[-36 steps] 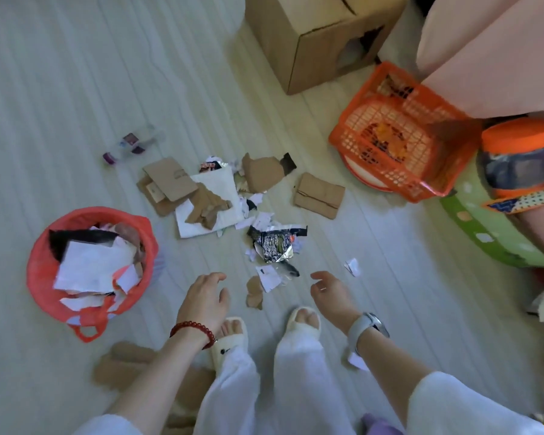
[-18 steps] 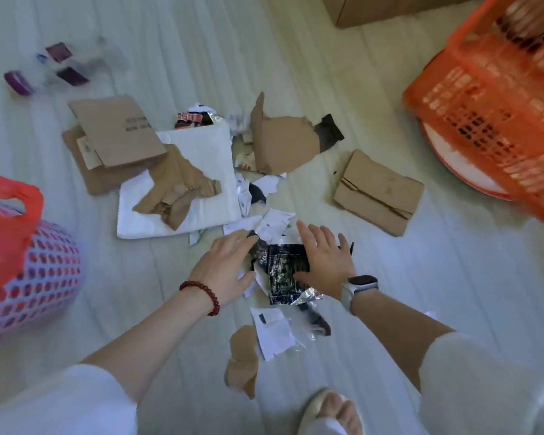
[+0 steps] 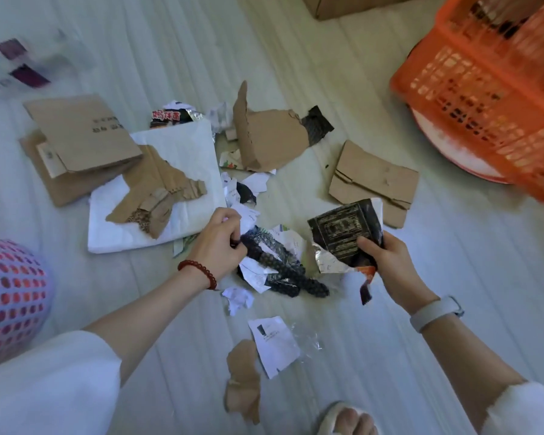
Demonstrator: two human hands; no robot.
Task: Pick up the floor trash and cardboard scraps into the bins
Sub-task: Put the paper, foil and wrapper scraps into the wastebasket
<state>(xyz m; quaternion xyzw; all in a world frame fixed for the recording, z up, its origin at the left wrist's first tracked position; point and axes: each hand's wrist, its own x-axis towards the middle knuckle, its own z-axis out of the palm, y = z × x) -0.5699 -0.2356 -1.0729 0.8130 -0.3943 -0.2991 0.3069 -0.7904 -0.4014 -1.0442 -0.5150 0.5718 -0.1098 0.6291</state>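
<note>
My right hand (image 3: pixel 385 265) grips a black foil wrapper (image 3: pixel 343 237) with a silver inside, lifted off the floor. My left hand (image 3: pixel 220 243) is closed on a bunch of white paper scraps and dark crinkled wrapper strips (image 3: pixel 283 271) at the middle of the litter. Torn cardboard pieces lie around: a folded one (image 3: pixel 79 136) at the left, a ragged one (image 3: pixel 161 189) on a white sheet (image 3: pixel 182 152), a bent one (image 3: pixel 264 136) behind, a flat one (image 3: pixel 374 180) at the right. The red mesh bin (image 3: pixel 10 296) shows at the left edge.
An orange plastic basket (image 3: pixel 484 89) stands at the upper right over a round white base (image 3: pixel 446 152). A cardboard box (image 3: pixel 343 7) is at the top. A paper slip (image 3: pixel 274 343) and a cardboard scrap (image 3: pixel 242 381) lie near my slippered foot (image 3: pixel 346 419). Small purple items (image 3: pixel 19 64) are at the upper left.
Both hands went from flat on the litter to closed: the right lifted the black foil wrapper rightward, the left gathered paper and dark strips. The view moved closer to the floor.
</note>
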